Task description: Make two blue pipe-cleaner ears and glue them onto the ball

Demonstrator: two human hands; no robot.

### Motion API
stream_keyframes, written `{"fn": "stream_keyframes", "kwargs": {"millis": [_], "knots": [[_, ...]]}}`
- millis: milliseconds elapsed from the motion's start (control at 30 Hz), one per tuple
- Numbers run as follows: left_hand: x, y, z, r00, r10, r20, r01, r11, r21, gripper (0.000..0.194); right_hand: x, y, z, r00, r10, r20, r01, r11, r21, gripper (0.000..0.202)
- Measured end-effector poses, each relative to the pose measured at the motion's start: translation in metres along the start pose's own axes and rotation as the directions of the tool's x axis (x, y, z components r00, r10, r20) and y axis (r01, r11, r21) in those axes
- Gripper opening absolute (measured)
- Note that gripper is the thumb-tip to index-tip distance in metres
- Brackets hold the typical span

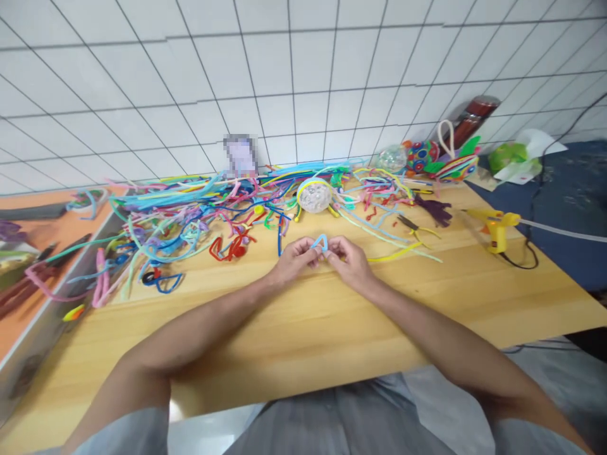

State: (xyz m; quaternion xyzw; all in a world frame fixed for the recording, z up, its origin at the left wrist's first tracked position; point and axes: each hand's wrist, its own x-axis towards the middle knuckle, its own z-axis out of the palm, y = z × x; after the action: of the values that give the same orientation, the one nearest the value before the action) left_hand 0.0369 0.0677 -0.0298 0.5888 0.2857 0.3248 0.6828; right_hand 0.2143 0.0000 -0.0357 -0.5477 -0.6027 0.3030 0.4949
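A light blue pipe cleaner [321, 239], bent into a small pointed loop, is pinched between both hands above the wooden table [303, 335]. My left hand [296, 258] has its fingers closed on the loop's left side. On the right side my right hand [347, 258] grips it in the same way, the two hands almost touching. Just beyond them stands a clear faceted ball [315, 196] with yellow and light-coloured pipe cleaners around and beneath it. A yellow pipe cleaner [396, 254] lies to the right of my right hand.
Piles of coloured pipe cleaners [177, 197] stretch along the tiled wall. Red bent pieces [232, 248] lie left of my hands. To the right are pliers [415, 229], a yellow glue gun [497, 230] with a cord, a colourful fish-like figure [455, 167] and a red-brown cylinder [474, 120].
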Motion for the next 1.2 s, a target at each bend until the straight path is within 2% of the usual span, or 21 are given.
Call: {"fn": "stream_keyframes", "kwargs": {"millis": [100,433,700,767,800,867,933,967,1033,1133,1200], "knots": [[0.003,0.002,0.000,1.000,-0.007,-0.005,0.007,0.999,0.042,0.049,0.002,0.002,0.000,0.999,-0.035,0.028,0.037,0.996,-0.080,0.008],[-0.009,-0.002,0.005,0.981,0.084,-0.176,-0.058,0.987,0.149,0.050,0.014,0.002,-0.006,0.987,-0.122,-0.104,0.113,0.989,-0.093,0.017],[-0.009,-0.003,0.004,0.981,0.040,-0.191,-0.007,0.985,0.171,0.052,0.013,0.005,-0.003,0.994,-0.099,-0.042,0.092,0.987,-0.135,0.019],[-0.015,0.000,0.003,0.973,0.053,-0.225,0.005,0.969,0.249,0.048,0.012,0.008,-0.002,0.996,-0.084,-0.022,0.080,0.987,-0.142,0.017],[-0.018,0.002,0.002,0.960,0.095,-0.265,-0.003,0.945,0.326,0.046,0.012,0.010,-0.002,0.997,-0.075,-0.015,0.072,0.987,-0.147,0.016],[-0.026,0.007,-0.002,0.882,0.319,-0.347,-0.033,0.776,0.630,0.042,0.011,0.012,-0.001,0.998,-0.057,-0.008,0.055,0.986,-0.156,0.013],[-0.032,0.012,-0.007,0.811,0.497,-0.309,-0.057,0.592,0.804,0.031,0.010,0.012,-0.001,0.999,-0.044,-0.012,0.042,0.986,-0.160,0.014],[-0.034,0.013,-0.008,0.792,0.550,-0.263,-0.087,0.529,0.844,0.028,0.010,0.012,-0.002,0.999,-0.044,-0.020,0.040,0.986,-0.164,0.015],[-0.036,0.013,-0.008,0.789,0.599,-0.135,-0.178,0.433,0.883,0.026,0.011,0.012,-0.006,0.997,-0.054,-0.051,0.044,0.982,-0.184,0.015],[-0.035,0.006,-0.002,0.836,0.546,0.060,-0.293,0.352,0.889,0.029,0.016,0.017,-0.018,0.989,-0.085,-0.122,0.049,0.961,-0.273,0.015],[-0.033,0.001,-0.001,0.861,0.502,0.081,-0.291,0.355,0.888,0.026,0.021,0.024,-0.027,0.980,-0.130,-0.152,0.066,0.926,-0.371,0.017]]}}
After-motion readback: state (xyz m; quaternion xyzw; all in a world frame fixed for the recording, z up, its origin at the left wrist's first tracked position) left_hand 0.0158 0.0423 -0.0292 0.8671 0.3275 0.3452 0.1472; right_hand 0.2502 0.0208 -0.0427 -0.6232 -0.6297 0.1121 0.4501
